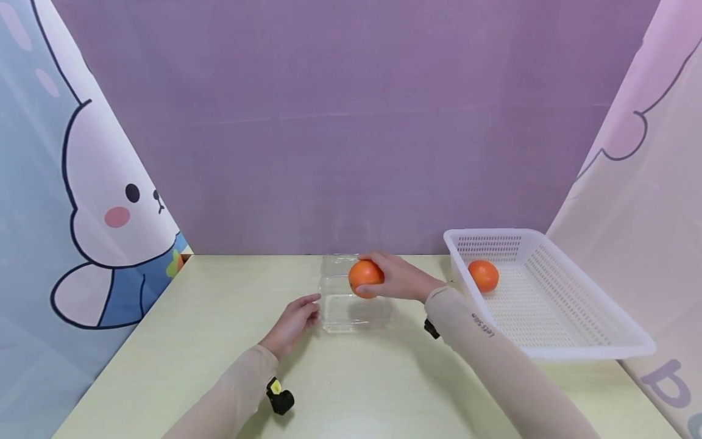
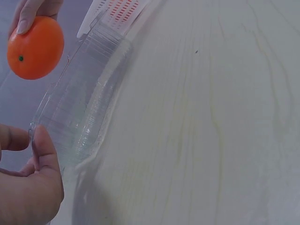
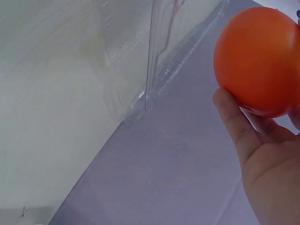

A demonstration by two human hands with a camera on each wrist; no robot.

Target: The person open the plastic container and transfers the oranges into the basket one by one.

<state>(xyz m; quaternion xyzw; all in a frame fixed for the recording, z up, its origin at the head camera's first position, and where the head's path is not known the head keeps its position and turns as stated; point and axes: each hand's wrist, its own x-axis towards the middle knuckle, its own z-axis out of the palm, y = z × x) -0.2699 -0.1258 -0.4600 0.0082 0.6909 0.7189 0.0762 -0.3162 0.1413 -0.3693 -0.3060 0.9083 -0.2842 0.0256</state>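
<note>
Orange, round fruit w/ a small green stem spot (image 1: 366,278) was in the R hand (image 1: 404,277), fingers & thumb curled round it, held up over the open, clear, rectangular plastic box (image 1: 337,311). Box sat approx. mid-table, nr the far edge of the pale, wood-grain table (image 1: 219,311). L hand (image 1: 294,322) was at the box's left side, thumb & a finger pinching its thin rim, per the L wrist view. To the right stood a white, perforated, rectangular plastic basket (image 1: 592,353); a 2nd orange, round fruit (image 1: 483,276) lay inside, nr its far left corner, well apart from the held one. Both arms had beige sleeves (image 1: 482,347), w/ small black wrist devices (image 1: 281,399). Far side: plain purple cloth (image 1: 351,122). Left: pale blue drape w/ a white cartoon rabbit (image 1: 115,183); right: pale pink drape w/ dark outlines (image 1: 631,231).
</note>
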